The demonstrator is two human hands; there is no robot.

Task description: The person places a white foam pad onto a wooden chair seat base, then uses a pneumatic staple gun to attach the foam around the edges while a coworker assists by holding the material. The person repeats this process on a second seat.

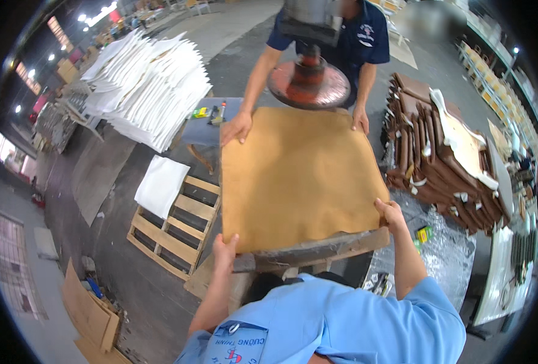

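Observation:
A tan sheet of leather-like material is spread between me and a co-worker, over a worktop with a worn, curved front edge. At the sheet's near left corner, my left hand is closed on the edge, thumb on top. My right hand grips its right edge near the other close corner. Across from me, the co-worker's hands rest at the two far corners. A round reddish metal disc hangs on a shaft above the sheet's far edge. What lies beneath the sheet is hidden.
Brown padded pieces are piled at the right, beside a plastic-covered table. To the left stand a tall stack of white sheets, a wooden pallet with a white sheet on it, and a small grey table holding tools.

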